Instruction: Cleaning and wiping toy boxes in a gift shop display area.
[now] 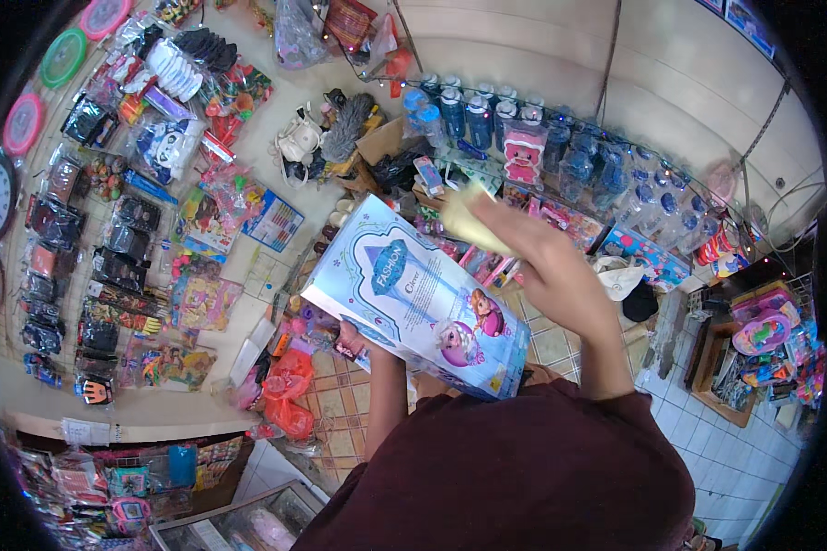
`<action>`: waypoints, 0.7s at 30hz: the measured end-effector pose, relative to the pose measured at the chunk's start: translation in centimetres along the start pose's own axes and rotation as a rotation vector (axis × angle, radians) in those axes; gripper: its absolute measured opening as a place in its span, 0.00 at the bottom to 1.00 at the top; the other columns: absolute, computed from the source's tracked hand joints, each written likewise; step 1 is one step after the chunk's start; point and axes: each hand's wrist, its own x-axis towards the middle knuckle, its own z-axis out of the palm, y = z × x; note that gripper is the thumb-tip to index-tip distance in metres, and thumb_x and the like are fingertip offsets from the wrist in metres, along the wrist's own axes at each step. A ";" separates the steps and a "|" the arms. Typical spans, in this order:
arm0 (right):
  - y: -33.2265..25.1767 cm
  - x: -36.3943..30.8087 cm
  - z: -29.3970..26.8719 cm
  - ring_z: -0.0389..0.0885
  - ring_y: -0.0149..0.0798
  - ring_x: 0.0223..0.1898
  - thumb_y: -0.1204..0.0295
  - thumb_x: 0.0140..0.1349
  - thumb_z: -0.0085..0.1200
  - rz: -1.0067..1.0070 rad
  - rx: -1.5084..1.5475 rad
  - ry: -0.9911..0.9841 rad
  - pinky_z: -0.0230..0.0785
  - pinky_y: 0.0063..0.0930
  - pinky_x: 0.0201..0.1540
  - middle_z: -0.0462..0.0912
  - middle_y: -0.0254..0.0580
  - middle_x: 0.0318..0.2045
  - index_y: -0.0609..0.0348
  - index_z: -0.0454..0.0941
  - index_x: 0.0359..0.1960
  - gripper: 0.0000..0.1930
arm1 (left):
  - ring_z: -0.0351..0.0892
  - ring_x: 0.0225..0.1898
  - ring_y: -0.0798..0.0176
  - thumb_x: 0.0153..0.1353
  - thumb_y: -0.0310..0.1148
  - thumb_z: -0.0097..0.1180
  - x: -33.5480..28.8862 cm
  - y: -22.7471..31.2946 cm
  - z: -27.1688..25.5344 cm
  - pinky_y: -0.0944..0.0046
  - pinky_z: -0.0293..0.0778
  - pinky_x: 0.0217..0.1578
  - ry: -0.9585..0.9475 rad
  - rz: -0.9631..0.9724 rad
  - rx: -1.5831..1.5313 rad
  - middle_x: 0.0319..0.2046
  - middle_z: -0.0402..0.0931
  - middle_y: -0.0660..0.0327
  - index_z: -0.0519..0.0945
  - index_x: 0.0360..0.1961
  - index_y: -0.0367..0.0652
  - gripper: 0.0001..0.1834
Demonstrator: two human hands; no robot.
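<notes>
Against the front of a maroon shirt sits a tilted blue-and-white box, two cartoon figures printed near its lower end. The person's left hand grips it at the lower left edge, most of the fingers hidden from me. The right hand is raised over the box's right side, its fingers closed on a pale yellow cloth; it's blurred, and I can't tell whether it touches the box. Beyond stand clear blue bottles in a row, and packaged goods hang on the left.
</notes>
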 end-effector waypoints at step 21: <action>6.2 -8.7 0.3 0.72 0.44 0.54 0.89 0.37 0.41 0.313 0.310 -1.030 0.58 0.37 0.60 0.78 0.41 0.47 0.55 0.78 0.46 0.30 | 0.64 0.57 0.49 0.46 0.64 0.48 -0.3 -0.5 -0.4 0.53 0.64 0.56 0.106 0.072 0.017 0.58 0.61 0.52 0.55 0.62 0.39 0.50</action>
